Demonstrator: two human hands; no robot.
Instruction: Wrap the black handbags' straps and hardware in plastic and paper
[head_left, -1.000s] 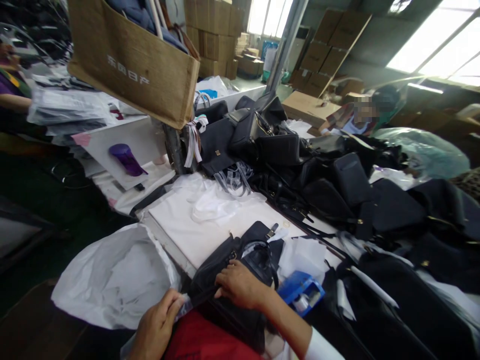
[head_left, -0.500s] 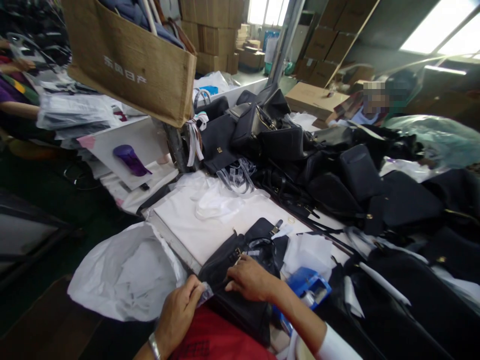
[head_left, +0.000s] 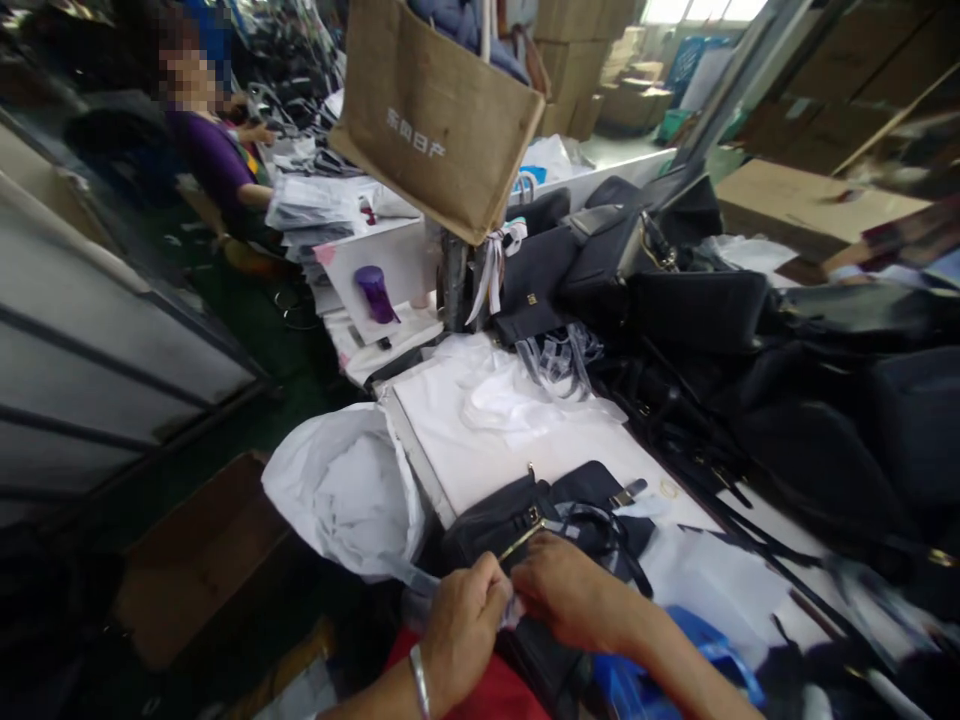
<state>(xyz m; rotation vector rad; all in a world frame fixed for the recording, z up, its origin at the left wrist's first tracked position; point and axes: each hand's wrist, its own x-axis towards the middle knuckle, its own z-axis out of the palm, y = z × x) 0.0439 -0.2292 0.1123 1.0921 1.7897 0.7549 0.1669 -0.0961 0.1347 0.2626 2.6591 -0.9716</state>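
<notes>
A black handbag (head_left: 525, 515) with gold hardware lies at the near edge of the white table (head_left: 525, 450), partly on my lap. My left hand (head_left: 461, 630), a bracelet on its wrist, is closed in a pinch on a strip of clear plastic film (head_left: 420, 578) by the bag's near edge. My right hand (head_left: 574, 590) is closed too, its fingertips meeting the left hand's at the bag; what it pinches is hidden. A blue tape dispenser (head_left: 667, 670) lies under my right forearm.
A heap of black handbags (head_left: 750, 340) covers the table's right and back. A white plastic bag (head_left: 345, 490) hangs off the left edge above a brown cardboard box (head_left: 195, 560). A jute bag (head_left: 442, 120) hangs overhead. A person in purple (head_left: 217, 160) sits at the far left.
The camera has swung left, so the seated person at the far left came into view. My two hands have come together at the bag's near edge, the left one moving right.
</notes>
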